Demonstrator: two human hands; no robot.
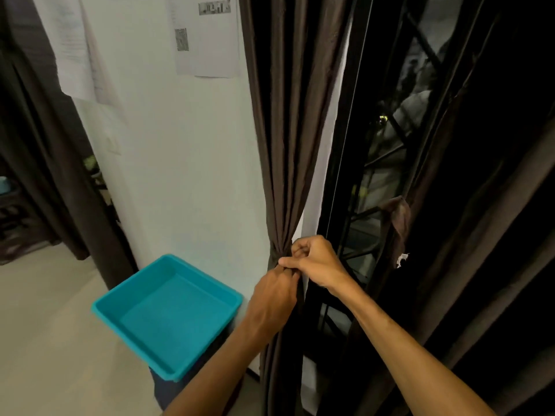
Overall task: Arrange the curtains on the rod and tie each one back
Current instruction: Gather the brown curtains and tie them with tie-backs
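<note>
A dark brown curtain (288,115) hangs beside the window frame and is gathered into a narrow waist low down. Around that waist runs a brown tie-back (274,259). My left hand (274,298) pinches the fabric at the gathered spot from below. My right hand (315,261) has its fingers curled round the tie at the same spot, thumb pointing left. A second brown curtain (468,223) hangs at the right, with a knotted strip of fabric (399,217) on its edge. The rod is out of view.
A turquoise plastic tub (168,313) stands on a dark support against the white wall (186,175), just left of my arms. Papers (207,37) are stuck on the wall above. A dark window with metal bars (387,157) lies between the curtains. Another curtain (45,145) hangs far left.
</note>
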